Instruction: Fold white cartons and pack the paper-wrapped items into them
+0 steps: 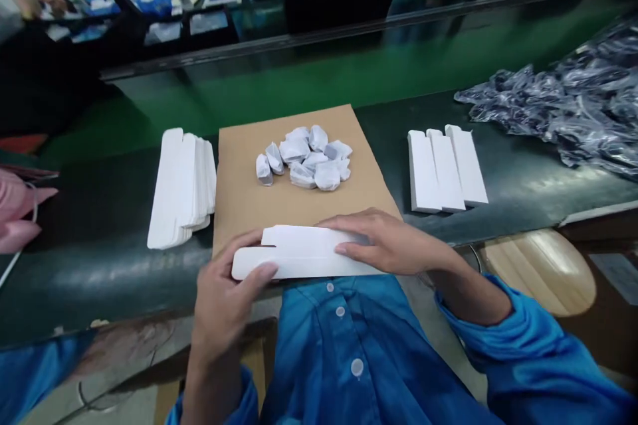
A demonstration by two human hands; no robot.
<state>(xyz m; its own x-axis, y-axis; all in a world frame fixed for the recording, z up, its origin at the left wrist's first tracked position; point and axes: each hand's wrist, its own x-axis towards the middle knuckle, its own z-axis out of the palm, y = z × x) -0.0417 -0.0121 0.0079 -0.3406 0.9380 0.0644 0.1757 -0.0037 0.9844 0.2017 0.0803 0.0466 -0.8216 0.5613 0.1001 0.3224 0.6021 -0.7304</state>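
A flat white carton blank (pixel 299 252) lies along the near edge of a brown cardboard sheet (pixel 244 172). My left hand (pixel 224 299) pinches its left, tabbed end, thumb on top. My right hand (pixel 389 242) lies over its right end with the fingers pressed flat on it. Farther back on the cardboard sits a pile of several small white wrapped pieces (pixel 306 158).
A stack of flat white blanks (pixel 182 186) lies left of the cardboard, and three folded white boxes (pixel 446 169) lie to its right. A heap of dark plastic bags (pixel 573 109) fills the far right. A wooden stool seat (pixel 543 272) stands below the dark table edge. Other people in blue work behind.
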